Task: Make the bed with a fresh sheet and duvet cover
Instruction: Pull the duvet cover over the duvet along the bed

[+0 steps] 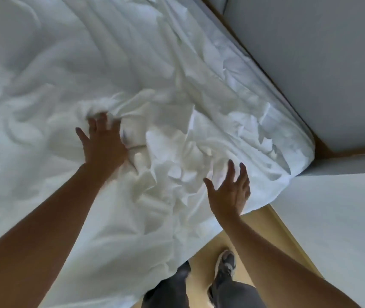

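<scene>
Duvet cover [172, 156], soft, light, crumpled across the bed [263, 85]: your left hand [103, 142] presses a bunched fold, grip unclear; right hand [230, 193] hovers spread. Take its right corner.

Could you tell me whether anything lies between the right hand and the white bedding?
Nothing visible does. The right hand hangs open just over the crumpled white bedding near the bed's corner; the left hand presses on it farther in.
</scene>
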